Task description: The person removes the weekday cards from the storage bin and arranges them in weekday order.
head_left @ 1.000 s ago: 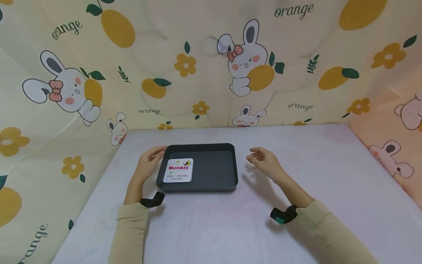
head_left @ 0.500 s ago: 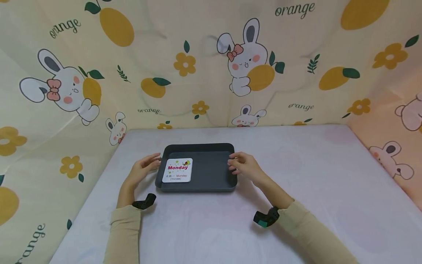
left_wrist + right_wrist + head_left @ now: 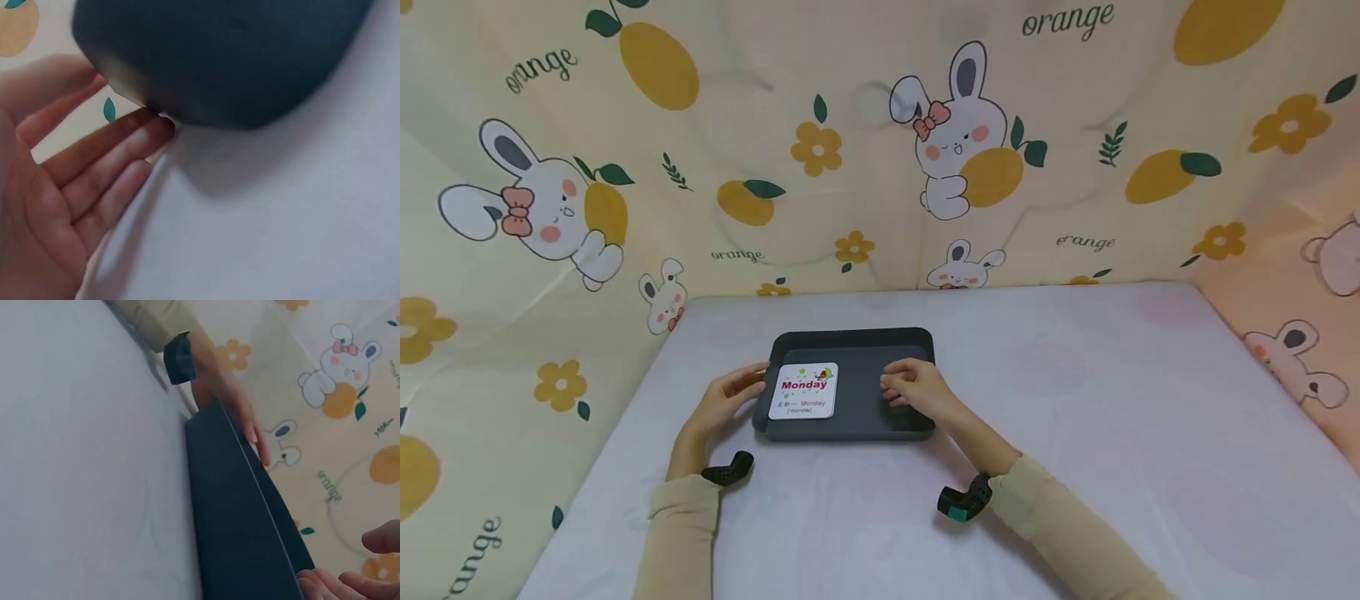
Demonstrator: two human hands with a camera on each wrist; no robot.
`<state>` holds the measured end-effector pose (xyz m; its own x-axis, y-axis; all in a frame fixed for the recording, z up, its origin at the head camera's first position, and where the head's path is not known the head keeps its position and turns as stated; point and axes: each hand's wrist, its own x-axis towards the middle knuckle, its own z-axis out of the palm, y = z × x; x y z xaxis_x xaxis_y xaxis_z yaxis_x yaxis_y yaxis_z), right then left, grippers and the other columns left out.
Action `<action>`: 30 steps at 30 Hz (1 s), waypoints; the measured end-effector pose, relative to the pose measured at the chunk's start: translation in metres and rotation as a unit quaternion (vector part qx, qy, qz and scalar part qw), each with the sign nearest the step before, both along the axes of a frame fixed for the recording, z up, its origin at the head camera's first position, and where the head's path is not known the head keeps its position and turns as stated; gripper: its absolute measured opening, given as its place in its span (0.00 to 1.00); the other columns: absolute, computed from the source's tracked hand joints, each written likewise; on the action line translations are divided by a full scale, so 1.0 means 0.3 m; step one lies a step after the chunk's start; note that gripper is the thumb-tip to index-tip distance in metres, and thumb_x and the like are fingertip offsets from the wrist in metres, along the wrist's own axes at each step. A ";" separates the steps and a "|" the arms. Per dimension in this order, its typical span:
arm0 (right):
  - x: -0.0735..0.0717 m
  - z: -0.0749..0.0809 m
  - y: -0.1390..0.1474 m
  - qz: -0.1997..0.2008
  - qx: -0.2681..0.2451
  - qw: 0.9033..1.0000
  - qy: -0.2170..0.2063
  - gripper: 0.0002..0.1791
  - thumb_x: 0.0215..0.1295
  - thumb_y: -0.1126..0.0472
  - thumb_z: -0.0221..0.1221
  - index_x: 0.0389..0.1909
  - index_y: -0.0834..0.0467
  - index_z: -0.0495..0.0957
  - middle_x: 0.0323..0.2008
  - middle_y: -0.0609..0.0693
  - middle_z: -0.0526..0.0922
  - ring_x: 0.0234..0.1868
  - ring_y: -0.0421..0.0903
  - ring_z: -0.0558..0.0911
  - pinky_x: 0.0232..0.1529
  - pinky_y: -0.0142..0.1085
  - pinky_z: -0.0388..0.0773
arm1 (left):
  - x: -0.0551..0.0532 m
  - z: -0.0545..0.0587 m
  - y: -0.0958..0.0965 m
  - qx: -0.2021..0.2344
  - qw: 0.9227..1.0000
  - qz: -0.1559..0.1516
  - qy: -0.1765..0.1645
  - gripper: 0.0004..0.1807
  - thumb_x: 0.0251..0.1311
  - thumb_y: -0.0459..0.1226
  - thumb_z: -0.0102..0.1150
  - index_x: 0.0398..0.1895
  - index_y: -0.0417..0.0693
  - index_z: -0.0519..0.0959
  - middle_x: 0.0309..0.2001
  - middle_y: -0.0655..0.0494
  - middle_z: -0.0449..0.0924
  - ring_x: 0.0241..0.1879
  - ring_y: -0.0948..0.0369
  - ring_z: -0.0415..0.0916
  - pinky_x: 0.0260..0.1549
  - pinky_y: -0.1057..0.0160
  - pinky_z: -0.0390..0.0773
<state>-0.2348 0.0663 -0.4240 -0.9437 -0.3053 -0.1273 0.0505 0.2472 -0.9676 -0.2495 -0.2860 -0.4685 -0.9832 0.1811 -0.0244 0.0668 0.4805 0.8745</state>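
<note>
A dark grey rectangular tray (image 3: 865, 429) lies on the table. In its left part rests a white square card (image 3: 802, 392) printed with "Monday" in red letters and a small coloured picture. My left hand (image 3: 722, 404) is at the tray's left side; in the left wrist view its nearly straight fingertips (image 3: 159, 128) touch the tray's outer wall. Over the right half of the tray hovers my right hand (image 3: 921, 390), fingers loosely bent and nothing between them. Only some of its fingertips (image 3: 319, 584) show in the right wrist view, beside the tray wall (image 3: 234, 512).
The tray stands on a table with a pale cloth (image 3: 1075, 417). Behind and at both sides hangs a cream curtain (image 3: 850, 83) printed with rabbits, fruit and flowers. Each wrist wears a black device, such as the one on the right wrist (image 3: 966, 498).
My right hand has moved left from beside the tray to above its right half. The left hand has shifted slightly left and down along the tray's side. The card has stayed put.
</note>
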 end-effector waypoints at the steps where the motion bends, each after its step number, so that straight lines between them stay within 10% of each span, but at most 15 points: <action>1: -0.001 -0.005 -0.012 -0.004 -0.001 1.000 -0.005 0.21 0.68 0.63 0.55 0.56 0.73 0.71 0.48 0.70 0.82 0.42 0.54 0.86 0.41 0.38 0.86 | 0.000 -0.007 0.001 -0.001 1.000 0.004 -0.002 0.27 0.67 0.43 0.55 0.68 0.46 0.68 0.68 0.41 0.69 0.53 0.81 0.71 0.52 0.82 0.68; 30: -0.069 -0.069 -0.214 -0.069 -0.061 0.979 -0.182 0.15 0.61 0.70 0.60 0.48 0.71 0.78 0.40 0.65 0.87 0.25 0.39 0.84 0.32 0.32 0.85 | -0.008 -0.053 0.025 0.045 0.998 -0.010 0.042 0.25 0.63 0.39 0.60 0.63 0.39 0.72 0.62 0.35 0.74 0.47 0.85 0.73 0.49 0.84 0.72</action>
<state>-0.2553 0.0020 -0.4447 -0.8760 -0.2131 -0.4328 0.4218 0.0969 -0.9015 -0.2519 -0.2786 -0.4843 -0.9772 0.1985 0.0747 0.1501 0.3984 0.9048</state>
